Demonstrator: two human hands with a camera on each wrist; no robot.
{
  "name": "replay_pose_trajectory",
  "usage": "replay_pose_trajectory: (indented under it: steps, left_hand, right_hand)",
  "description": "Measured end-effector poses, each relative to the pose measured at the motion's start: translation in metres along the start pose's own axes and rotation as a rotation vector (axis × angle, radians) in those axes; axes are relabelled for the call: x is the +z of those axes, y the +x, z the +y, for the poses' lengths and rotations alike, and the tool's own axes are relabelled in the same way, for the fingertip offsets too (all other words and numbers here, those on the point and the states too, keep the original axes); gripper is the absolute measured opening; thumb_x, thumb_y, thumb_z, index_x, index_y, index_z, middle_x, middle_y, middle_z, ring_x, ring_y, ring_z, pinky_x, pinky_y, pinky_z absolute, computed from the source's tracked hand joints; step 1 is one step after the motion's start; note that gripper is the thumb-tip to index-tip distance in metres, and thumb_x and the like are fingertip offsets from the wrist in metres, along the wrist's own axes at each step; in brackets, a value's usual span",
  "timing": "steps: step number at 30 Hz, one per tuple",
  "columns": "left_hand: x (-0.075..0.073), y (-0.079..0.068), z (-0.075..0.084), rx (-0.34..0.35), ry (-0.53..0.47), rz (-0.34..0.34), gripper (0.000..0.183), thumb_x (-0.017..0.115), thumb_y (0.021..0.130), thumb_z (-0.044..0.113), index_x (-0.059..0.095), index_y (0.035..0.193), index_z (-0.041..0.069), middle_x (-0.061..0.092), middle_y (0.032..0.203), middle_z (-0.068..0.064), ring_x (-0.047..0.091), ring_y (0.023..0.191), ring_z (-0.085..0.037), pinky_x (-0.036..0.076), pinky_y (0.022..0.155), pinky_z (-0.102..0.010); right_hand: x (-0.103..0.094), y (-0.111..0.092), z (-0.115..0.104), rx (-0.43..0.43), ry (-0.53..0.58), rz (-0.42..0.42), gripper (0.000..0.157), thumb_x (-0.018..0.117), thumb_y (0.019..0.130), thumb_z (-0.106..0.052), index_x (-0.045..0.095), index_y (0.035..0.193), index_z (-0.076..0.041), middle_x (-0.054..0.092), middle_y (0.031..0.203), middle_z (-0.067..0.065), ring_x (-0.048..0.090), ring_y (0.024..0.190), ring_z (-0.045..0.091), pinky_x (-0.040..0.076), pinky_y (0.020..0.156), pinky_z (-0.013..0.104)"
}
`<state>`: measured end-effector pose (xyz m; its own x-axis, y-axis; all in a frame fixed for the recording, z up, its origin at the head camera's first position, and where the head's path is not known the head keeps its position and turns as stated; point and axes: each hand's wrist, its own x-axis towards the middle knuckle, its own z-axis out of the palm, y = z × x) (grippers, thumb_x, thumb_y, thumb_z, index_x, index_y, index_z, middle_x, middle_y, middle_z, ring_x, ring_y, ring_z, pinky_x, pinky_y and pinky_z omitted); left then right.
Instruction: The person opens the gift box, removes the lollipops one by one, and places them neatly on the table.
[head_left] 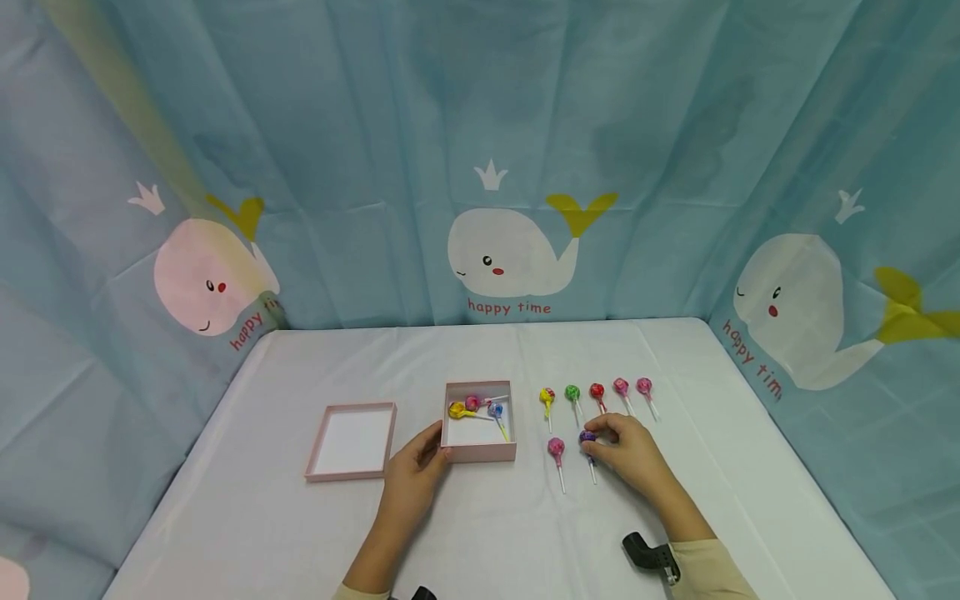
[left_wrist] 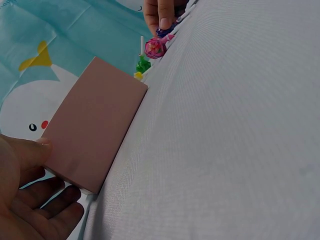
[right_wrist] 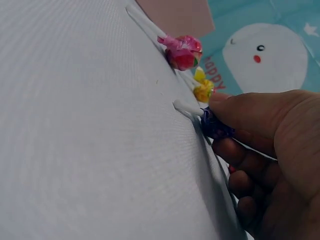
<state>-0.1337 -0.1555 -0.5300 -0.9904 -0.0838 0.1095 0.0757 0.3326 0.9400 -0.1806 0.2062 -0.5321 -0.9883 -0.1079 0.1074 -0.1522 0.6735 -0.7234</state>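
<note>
A pink open box (head_left: 477, 452) stands mid-table with several lollipops inside: a yellow one (head_left: 457, 410), a pink one (head_left: 472, 402) and a blue one (head_left: 496, 410). My left hand (head_left: 415, 475) holds the box by its left front corner, thumb at the front wall. Between thumb and fingertips, my right hand (head_left: 628, 454) pinches the wrapped head of a purple lollipop (right_wrist: 216, 125). That lollipop's white stick points toward the front, low over the cloth. Just left of it lies a pink lollipop (head_left: 556, 447).
Behind the right hand lies a row of lollipops: yellow (head_left: 547, 397), green (head_left: 573, 392), red (head_left: 597, 391) and two pink ones (head_left: 621, 387). The pink box lid (head_left: 350, 477) rests left of the box. A white cloth covers the table (head_left: 495, 533); a whale-printed curtain (head_left: 360, 167) surrounds it.
</note>
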Motion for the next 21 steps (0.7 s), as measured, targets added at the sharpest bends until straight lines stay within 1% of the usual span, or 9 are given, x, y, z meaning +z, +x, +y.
replay_pose_trajectory:
  steps: [5, 13, 17, 21]
  left_hand:
    - [0.000, -0.001, 0.000, 0.000, -0.009, -0.005, 0.051, 0.073, 0.097, 0.015, 0.058, 0.145, 0.007, 0.060, 0.146, -0.009, 0.054, 0.138, -0.020, 0.049, 0.109, -0.028]
    - [-0.001, -0.001, 0.000, -0.008, 0.001, -0.008, 0.052, 0.073, 0.097, 0.017, 0.057, 0.146, 0.009, 0.060, 0.146, -0.007, 0.054, 0.138, -0.020, 0.049, 0.109, -0.028]
    - [0.000, -0.001, -0.001, -0.001, 0.006, -0.005, 0.052, 0.073, 0.097, 0.019, 0.057, 0.146, 0.009, 0.059, 0.147, -0.007, 0.054, 0.139, -0.020, 0.049, 0.109, -0.029]
    - [0.001, 0.000, 0.000, 0.000, 0.009, -0.006, 0.052, 0.073, 0.097, 0.020, 0.057, 0.146, 0.011, 0.059, 0.147, -0.005, 0.054, 0.139, -0.020, 0.049, 0.109, -0.029]
  right_hand:
    - [0.000, -0.001, 0.001, 0.005, -0.002, -0.008, 0.023, 0.086, 0.084, -0.026, 0.075, 0.104, -0.020, 0.073, 0.103, -0.004, 0.060, 0.097, 0.016, 0.053, 0.086, 0.037]
    - [-0.002, -0.002, 0.000, 0.022, -0.001, -0.026, 0.024, 0.086, 0.085, -0.027, 0.074, 0.105, -0.019, 0.071, 0.107, -0.002, 0.060, 0.099, 0.017, 0.054, 0.089, 0.039]
    - [-0.006, -0.003, -0.002, 0.036, 0.002, -0.033, 0.027, 0.085, 0.085, -0.030, 0.074, 0.108, -0.020, 0.071, 0.107, -0.003, 0.060, 0.098, 0.017, 0.054, 0.088, 0.038]
    - [-0.014, -0.004, -0.005, 0.055, 0.011, -0.020, 0.030, 0.083, 0.087, -0.030, 0.073, 0.113, -0.018, 0.071, 0.107, -0.003, 0.059, 0.097, 0.017, 0.053, 0.084, 0.034]
